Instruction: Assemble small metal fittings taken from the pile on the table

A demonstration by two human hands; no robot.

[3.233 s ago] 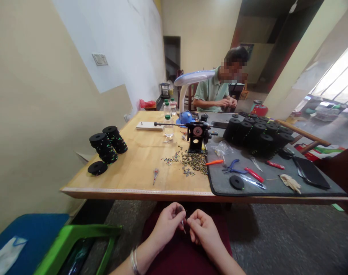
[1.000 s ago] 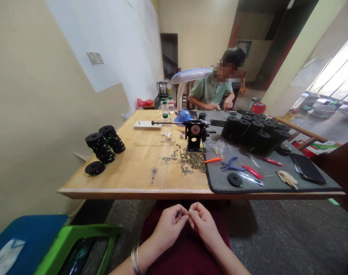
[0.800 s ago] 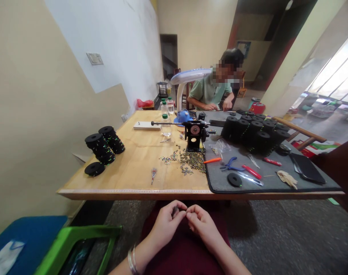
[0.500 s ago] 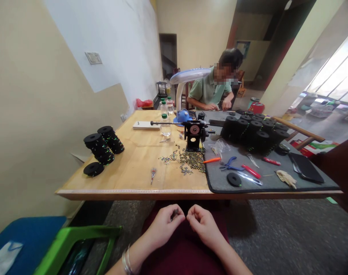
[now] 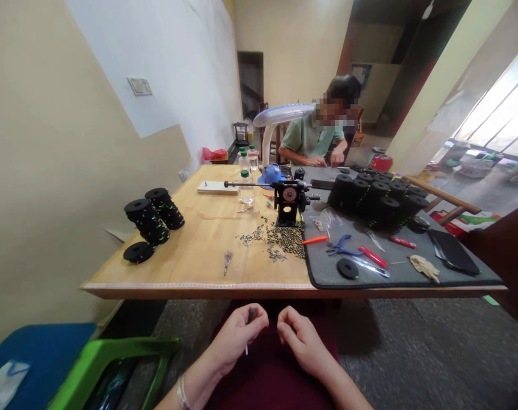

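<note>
My left hand [image 5: 237, 336] is held above my dark red lap, pinching a small dark piece with a thin pale pin [image 5: 249, 324] sticking out below it. My right hand [image 5: 304, 341] lies a little to the right, fingers loosely curled, and I see nothing in them. Both hands are below the front edge of the wooden table [image 5: 199, 287]. The nearest things on it are a scattered heap of small dark tubular pieces [image 5: 284, 242] and small tweezers [image 5: 227, 262]. Neither hand touches the table.
A hand-crank winder [image 5: 288, 199] stands at the table's middle, with black spools [image 5: 372, 199] on a grey mat [image 5: 327, 273] holding pliers and tools. More spools [image 5: 152, 216] stand at the left. A seated person [image 5: 312, 136] works across the table. A green-rimmed crate [image 5: 114, 353] sits low left.
My hands have moved apart; they were nearly touching at the fingertips. The left hand has shifted left, and the pin now shows below its fingers. The view has tilted slightly.
</note>
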